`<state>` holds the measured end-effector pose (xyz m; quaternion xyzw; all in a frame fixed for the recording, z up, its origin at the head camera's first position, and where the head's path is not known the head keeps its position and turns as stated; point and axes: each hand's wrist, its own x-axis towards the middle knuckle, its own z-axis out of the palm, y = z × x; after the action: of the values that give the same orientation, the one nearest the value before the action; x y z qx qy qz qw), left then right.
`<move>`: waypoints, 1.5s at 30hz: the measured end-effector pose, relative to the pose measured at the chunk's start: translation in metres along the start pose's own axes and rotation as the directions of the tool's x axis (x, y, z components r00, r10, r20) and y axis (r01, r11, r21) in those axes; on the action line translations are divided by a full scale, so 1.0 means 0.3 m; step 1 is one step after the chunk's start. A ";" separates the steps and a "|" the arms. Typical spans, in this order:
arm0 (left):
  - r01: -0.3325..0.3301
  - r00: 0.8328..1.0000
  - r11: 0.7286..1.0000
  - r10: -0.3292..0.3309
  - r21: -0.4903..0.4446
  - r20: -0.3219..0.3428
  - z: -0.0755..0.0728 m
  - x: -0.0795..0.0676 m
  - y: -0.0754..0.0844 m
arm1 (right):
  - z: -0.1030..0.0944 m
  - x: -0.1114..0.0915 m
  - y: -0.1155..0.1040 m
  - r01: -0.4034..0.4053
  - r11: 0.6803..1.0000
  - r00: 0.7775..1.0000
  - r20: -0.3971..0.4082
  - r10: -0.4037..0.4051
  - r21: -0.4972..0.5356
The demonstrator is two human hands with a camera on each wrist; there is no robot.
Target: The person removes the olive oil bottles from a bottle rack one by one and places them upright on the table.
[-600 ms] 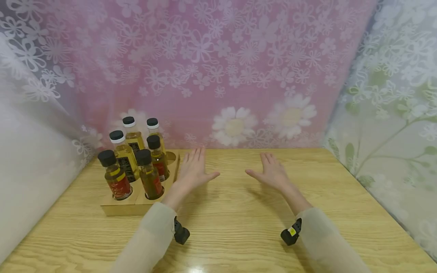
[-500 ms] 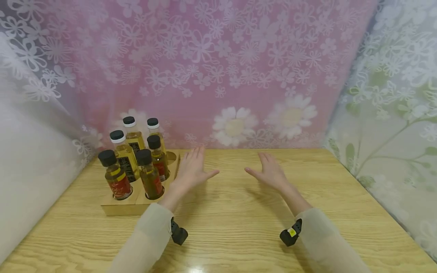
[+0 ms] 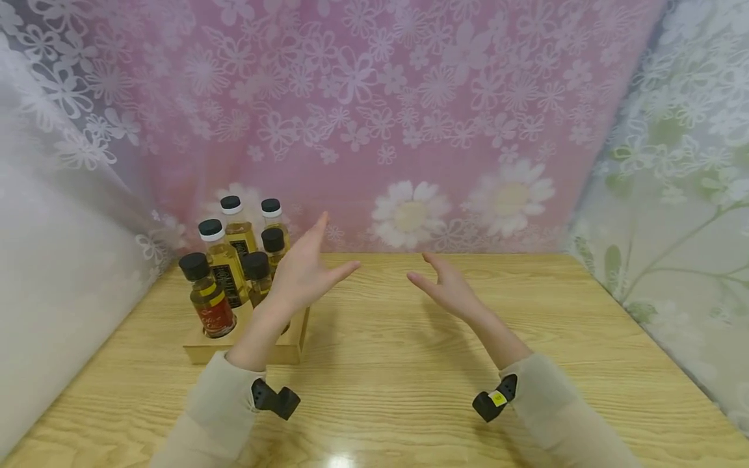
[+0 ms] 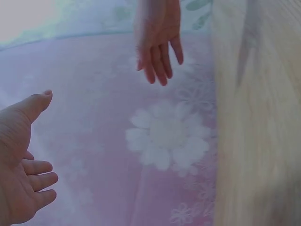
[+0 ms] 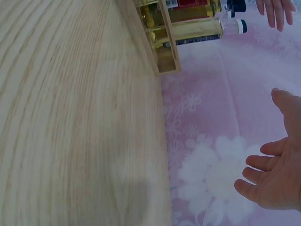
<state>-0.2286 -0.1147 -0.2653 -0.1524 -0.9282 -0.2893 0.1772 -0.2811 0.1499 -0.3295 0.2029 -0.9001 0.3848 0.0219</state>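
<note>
My left hand (image 3: 301, 270) is raised in front of the right part of a wooden bottle rack (image 3: 201, 354), overlapping it in the head view. Its fingers are extended, the thumb spread, and it holds nothing. Several oil bottles stand upright in the rack's holes; one in front has a black cap and red label (image 3: 215, 317), and behind it is a bottle with a dark cap and white collar (image 3: 225, 276). The left hand and forearm partly hide the others. Above the table, to the right, my right hand (image 3: 449, 289) holds nothing, with thumb and fingers apart, palm facing the left hand.
The wood-grain table (image 3: 380, 364) reaches back to a pink floral curtain (image 3: 409, 130). White sheer curtains hang at the left (image 3: 52, 260) and right (image 3: 673, 227). Each wrist carries a small black camera (image 3: 275, 400).
The left hand has lifted and moved left, now covering part of the rack and its bottles. The right hand has shifted slightly left and turned. The head view has swung a little left.
</note>
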 end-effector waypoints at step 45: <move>0.246 0.961 0.965 -0.231 -0.089 0.150 -0.401 -0.271 -0.573 | 0.327 0.130 -0.322 0.029 0.937 0.979 0.178 -0.096 0.347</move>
<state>-0.1934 -0.3357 -0.2898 -0.0683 -0.9332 -0.3463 0.0677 -0.2686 0.0074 -0.3247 0.2687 -0.8103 0.5132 -0.0885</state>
